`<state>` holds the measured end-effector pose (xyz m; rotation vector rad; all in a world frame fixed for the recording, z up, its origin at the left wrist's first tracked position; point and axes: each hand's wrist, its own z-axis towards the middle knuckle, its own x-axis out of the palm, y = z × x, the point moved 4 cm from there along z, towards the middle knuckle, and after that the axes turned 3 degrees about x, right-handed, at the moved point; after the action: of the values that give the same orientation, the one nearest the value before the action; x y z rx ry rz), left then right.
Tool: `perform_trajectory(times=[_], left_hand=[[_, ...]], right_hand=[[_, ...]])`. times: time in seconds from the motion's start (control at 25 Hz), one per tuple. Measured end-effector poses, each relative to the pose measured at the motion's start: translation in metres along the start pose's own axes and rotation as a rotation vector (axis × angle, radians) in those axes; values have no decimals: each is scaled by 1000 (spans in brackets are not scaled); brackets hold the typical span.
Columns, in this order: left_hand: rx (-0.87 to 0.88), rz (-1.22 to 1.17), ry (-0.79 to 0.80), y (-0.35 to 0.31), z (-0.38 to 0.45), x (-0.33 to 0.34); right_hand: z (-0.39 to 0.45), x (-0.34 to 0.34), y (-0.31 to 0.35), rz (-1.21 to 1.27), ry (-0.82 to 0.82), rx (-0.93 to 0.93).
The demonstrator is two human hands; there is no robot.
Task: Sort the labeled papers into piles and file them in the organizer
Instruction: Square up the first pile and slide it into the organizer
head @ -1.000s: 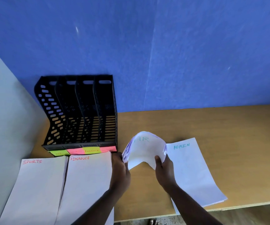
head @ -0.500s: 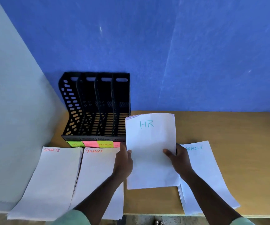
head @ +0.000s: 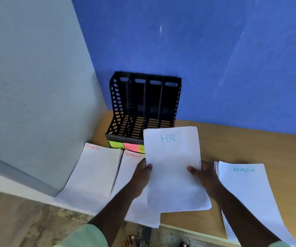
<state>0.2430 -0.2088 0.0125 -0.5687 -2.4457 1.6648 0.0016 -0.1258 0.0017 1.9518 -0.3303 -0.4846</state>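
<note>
Two hands [head: 143, 172] [head: 203, 172] gripping HR stack [head: 174, 168], covering organizer [head: 143, 106] front, three piles [head: 97, 175] around

Matt paper stacks [head: 172, 168], wooden table [head: 232, 145]

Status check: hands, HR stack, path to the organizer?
Left hand and right hand grip the HR stack by its side edges. Stack lifted, in front of the organizer. Slots look empty; nothing blocking.
</note>
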Motion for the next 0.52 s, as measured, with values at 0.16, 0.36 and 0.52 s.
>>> perform_trajectory(times=[0.16, 0.36, 0.52], left_hand=[[-32, 3, -77, 15, -10, -31], [17, -53, -147, 20, -13, -77], [22, -278, -12, 11, -9, -108]], right_hand=[[-2, 34, -1, -23, 26, 83], [-7, 83, 7, -73, 52, 98], [-6, 110, 17, -69, 69, 112]])
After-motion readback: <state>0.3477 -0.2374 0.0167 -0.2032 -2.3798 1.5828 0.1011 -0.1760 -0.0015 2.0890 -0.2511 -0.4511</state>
